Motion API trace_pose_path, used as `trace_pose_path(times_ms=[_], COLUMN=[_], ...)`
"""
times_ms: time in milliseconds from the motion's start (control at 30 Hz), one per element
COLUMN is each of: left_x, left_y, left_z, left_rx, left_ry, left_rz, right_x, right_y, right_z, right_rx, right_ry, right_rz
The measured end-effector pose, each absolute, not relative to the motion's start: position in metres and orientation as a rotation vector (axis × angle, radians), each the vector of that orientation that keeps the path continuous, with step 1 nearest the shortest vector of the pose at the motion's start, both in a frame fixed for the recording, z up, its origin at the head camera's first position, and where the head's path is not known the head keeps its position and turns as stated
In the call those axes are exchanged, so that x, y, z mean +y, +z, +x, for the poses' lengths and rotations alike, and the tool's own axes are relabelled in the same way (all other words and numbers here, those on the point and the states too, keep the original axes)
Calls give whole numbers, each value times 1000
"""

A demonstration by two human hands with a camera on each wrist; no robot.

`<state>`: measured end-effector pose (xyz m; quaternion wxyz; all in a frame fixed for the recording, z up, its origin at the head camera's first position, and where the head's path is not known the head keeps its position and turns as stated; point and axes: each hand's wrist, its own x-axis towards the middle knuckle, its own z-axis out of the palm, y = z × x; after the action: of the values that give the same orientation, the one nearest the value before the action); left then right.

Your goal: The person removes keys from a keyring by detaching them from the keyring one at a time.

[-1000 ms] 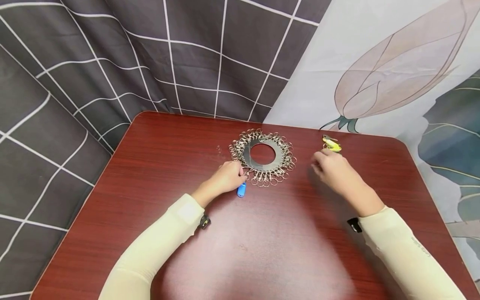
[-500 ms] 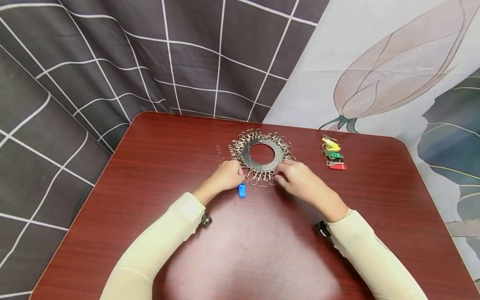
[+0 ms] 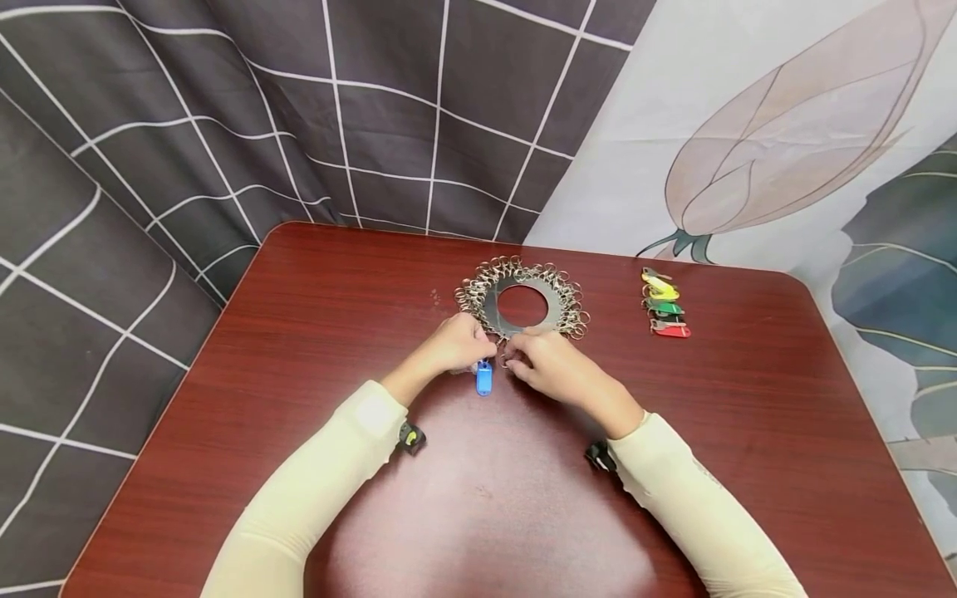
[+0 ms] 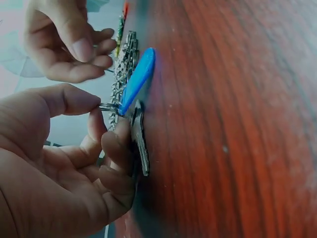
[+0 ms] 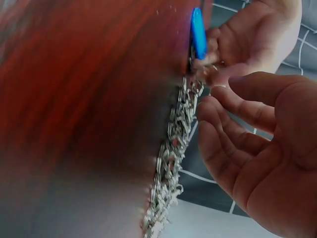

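A split ring (image 4: 108, 106) is pinched between the thumb and finger of my left hand (image 3: 458, 342). A blue key tag (image 3: 484, 379) hangs from it, and a metal key (image 4: 142, 144) lies against the curled fingers in the left wrist view. Just to the right, my right hand (image 3: 557, 365) hovers with loosely bent fingers; nothing shows between them in the right wrist view. Both hands are at the near edge of a flat grey ring plate (image 3: 554, 306), which is fringed with many metal swivel clasps (image 3: 571, 320). The hands hide some of the near clasps.
Toward the right of the red-brown table (image 3: 359, 291) lies a column of keys with tags: yellow (image 3: 662, 290), green (image 3: 668, 309), black and red (image 3: 674, 331). A dark checked curtain (image 3: 389, 124) and a pale floral cloth hang behind the table's far edge.
My right hand has come left from beside the tagged keys, past the plate's right side, to close by my left hand. The left hand stays nearly in place, still pinching the split ring.
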<state>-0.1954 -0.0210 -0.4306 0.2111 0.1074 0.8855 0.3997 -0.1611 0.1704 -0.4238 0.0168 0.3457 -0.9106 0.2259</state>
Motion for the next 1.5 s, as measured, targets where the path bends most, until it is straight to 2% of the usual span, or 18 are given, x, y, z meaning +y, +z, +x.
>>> trace_pose_path(times_ms=[767, 1500], left_x=[-16, -11], left_y=[-435, -438], left_z=[-194, -182], left_rx=[2231, 2191], left_ry=[1518, 1679], left_rz=[237, 241], right_x=[159, 166], right_y=[-429, -429], right_z=[-170, -176], right_rx=[-3020, -3084], right_ry=[746, 846], right_rz=[824, 752])
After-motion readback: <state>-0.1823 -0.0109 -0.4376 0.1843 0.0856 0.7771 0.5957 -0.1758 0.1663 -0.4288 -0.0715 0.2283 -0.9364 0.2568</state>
